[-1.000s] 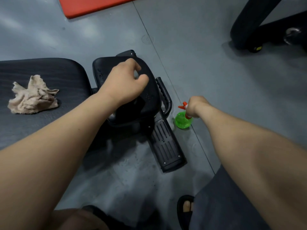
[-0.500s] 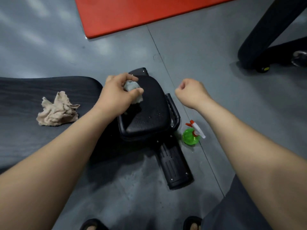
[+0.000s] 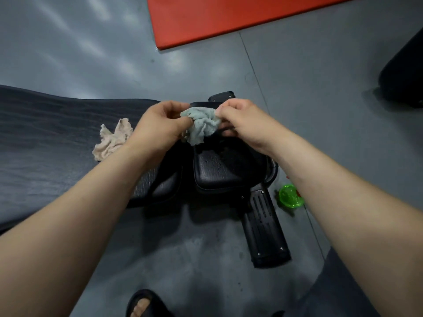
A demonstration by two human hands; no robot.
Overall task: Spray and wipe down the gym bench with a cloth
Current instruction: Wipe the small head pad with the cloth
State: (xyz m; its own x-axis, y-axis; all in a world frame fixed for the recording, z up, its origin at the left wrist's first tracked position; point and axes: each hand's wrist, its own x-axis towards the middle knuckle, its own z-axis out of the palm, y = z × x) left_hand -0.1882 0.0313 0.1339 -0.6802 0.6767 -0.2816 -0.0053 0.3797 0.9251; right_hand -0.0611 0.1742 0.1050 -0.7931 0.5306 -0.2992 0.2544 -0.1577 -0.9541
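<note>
Head view: both hands are held above the far end of the seat pad (image 3: 224,170). The left hand (image 3: 160,126) pinches the left edge of the grey-green cloth (image 3: 202,124) between thumb and curled fingers. The right hand (image 3: 242,122) pinches the right edge of the same cloth in the same way. The cloth is bunched and hangs between the two hands; whether its lower edge touches the seat pad cannot be told.

The back pad (image 3: 57,138) extends to the left of the seat pad. A crumpled beige cloth (image 3: 113,139) lies on the back pad, just beside the left wrist.

The green spray bottle (image 3: 289,195) stands on the grey floor (image 3: 91,53) to the right of the black base leg (image 3: 265,227), and the right forearm partly covers it. A red mat (image 3: 229,17) lies on the floor at the far side. A black sandal (image 3: 142,303) shows at the bottom edge.
</note>
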